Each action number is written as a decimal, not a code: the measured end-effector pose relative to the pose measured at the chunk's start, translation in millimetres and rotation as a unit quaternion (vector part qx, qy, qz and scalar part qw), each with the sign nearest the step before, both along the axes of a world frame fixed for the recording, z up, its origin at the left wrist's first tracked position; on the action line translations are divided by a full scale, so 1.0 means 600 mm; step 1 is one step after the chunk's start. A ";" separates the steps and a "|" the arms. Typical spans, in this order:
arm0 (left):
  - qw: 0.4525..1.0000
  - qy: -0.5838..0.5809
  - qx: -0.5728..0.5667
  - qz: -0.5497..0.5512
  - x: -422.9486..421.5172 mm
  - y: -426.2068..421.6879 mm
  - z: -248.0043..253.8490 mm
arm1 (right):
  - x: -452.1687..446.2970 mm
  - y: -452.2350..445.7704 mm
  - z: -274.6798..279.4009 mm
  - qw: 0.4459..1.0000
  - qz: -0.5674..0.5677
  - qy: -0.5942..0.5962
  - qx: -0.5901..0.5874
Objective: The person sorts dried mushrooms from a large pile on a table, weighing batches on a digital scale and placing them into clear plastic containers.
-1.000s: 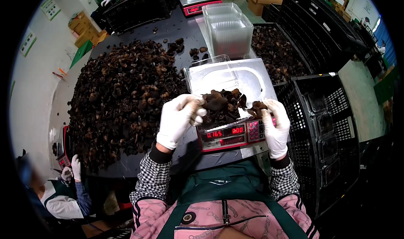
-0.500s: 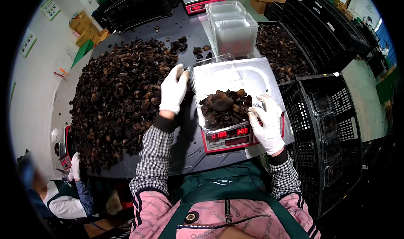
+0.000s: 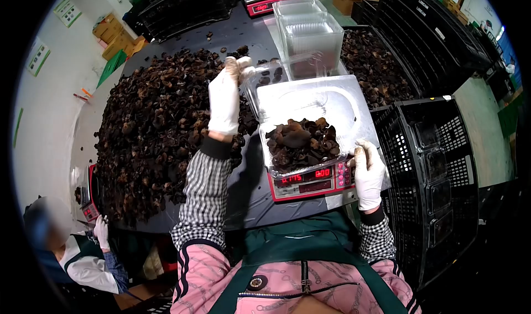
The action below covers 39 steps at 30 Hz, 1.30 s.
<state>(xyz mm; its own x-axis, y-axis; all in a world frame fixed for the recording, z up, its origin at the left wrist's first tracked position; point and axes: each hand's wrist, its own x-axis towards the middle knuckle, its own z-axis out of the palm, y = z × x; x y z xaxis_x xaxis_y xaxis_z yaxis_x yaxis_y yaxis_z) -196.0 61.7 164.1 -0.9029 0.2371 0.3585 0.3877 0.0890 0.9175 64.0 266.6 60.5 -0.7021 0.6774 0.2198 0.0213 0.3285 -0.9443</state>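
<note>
A clear plastic box (image 3: 266, 155) holding dark, wrinkled wood ear mushrooms (image 3: 301, 140) rests on the metal plate of a red digital scale (image 3: 310, 189). Red digits on the scale read about 0.175. The box's hinged clear lid (image 3: 268, 73) stands raised on its far side. My gloved left hand (image 3: 225, 101) pinches the lid's left edge. By the box's front right corner, my gloved right hand (image 3: 369, 176) has its fingers curled together; whether they grip the box rim or a small piece is unclear.
A large mushroom heap (image 3: 160, 131) covers the table's left. Stacked clear boxes (image 3: 312, 43) stand behind the scale, beside a mushroom-filled crate (image 3: 373, 65). A black crate (image 3: 431, 176) with clear boxes is at right. A co-worker (image 3: 83, 253) sits lower left near another scale.
My left hand has moved up and away from me with the lid, which is raised higher. My right hand has drawn back right from the mushrooms. The reading dropped from about 0.180 to 0.175.
</note>
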 end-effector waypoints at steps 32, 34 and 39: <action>0.944 -0.269 0.056 -0.183 0.296 -0.066 -0.086 | 0.053 -0.029 0.015 0.917 0.141 0.098 -0.361; 0.942 -0.260 0.085 -0.195 0.323 -0.040 -0.068 | 0.107 -0.007 0.048 0.917 0.148 0.104 -0.355; 0.909 -0.250 0.056 -0.328 0.376 0.026 -0.062 | 0.235 0.097 0.122 0.955 0.088 0.167 -0.230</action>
<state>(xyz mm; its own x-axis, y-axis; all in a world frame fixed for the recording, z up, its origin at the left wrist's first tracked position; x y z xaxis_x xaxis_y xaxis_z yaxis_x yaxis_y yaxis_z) 29.6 77.0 126.7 -0.6370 0.7708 -0.0033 -0.1442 -0.1149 0.9828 205.1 324.8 133.8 -0.7568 0.6340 0.1590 -0.3232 -0.1515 -0.9341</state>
